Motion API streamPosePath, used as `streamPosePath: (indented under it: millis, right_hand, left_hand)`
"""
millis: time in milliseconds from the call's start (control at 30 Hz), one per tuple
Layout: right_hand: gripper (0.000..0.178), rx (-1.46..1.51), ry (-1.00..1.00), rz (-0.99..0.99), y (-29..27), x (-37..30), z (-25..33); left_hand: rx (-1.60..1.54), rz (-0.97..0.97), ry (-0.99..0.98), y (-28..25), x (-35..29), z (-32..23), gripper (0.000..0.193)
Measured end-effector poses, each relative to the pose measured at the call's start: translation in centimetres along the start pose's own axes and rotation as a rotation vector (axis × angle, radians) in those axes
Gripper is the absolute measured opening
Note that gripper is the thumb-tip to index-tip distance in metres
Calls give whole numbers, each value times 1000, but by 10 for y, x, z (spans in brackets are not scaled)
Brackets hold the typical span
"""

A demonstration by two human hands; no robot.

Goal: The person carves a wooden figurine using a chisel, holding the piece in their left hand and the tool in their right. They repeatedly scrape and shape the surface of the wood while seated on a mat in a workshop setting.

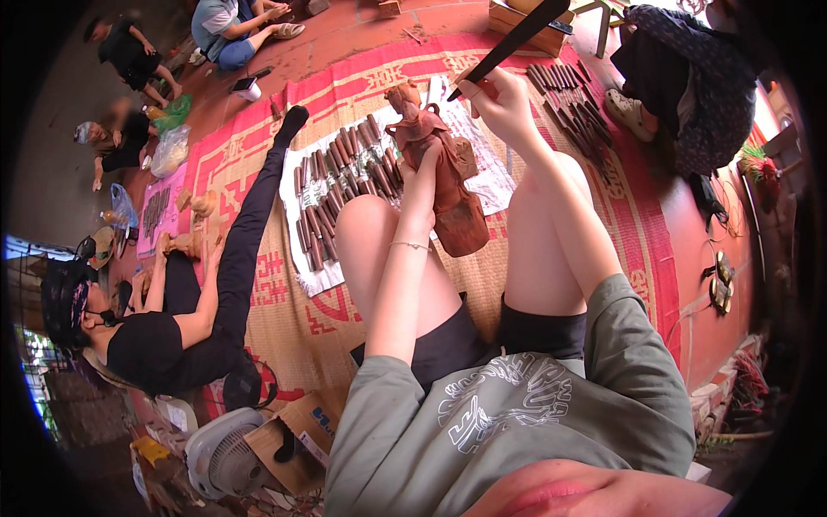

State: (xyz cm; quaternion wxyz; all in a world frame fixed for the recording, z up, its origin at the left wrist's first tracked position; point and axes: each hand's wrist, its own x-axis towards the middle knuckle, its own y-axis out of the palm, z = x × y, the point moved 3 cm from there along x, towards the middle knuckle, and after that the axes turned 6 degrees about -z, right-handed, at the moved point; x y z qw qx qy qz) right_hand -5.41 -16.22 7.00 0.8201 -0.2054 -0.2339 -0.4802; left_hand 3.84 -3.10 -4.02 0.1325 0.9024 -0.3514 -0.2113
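A reddish-brown carved wooden figure stands tilted between my knees, with the carved folds and head at its upper end. My left hand is closed around its side at mid-height. To the right and above, my right hand pinches a long, flat, dark tool near its narrow lower end; its kind is not clear. That narrow end is close to the figure's upper part, apparently apart from it. Behind my left hand, several wooden-handled carving tools lie in rows on a white cloth.
Beneath everything is a red and straw-coloured mat. More carving tools lie at the right, near a seated person. On my left another person handles a pale wood carving. A fan and cardboard box stand at lower left.
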Motion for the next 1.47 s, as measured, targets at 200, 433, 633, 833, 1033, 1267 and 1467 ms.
streamPosePath:
  millis: [200, 433, 633, 833, 1033, 1267, 1467]
  right_hand:
    - [9, -82, -68, 77, 12, -4, 6]
    - [10, -152, -95, 53, 8, -9, 16]
    - [7, -165, -109, 20, 7, -9, 13]
    - [19, 36, 160, 172, 18, -17, 8]
    - [28, 173, 556, 294, 31, -33, -25]
    - [26, -42, 774, 450, 39, -41, -37]
    - [34, 272, 1276, 483, 38, -49, -31]
  left_hand:
    - [-162, 60, -46, -6, 20, 18, 47]
    - [-293, -79, -81, 3, -16, -16, 53]
    - [-473, -165, -73, -11, -7, -17, 53]
    - [-590, -245, 26, -18, -7, -31, 57]
    - [-591, -279, 170, -23, -6, -36, 60]
    - [-568, -153, 224, -14, -23, -56, 63]
    - [-708, -150, 262, -29, -12, -46, 71]
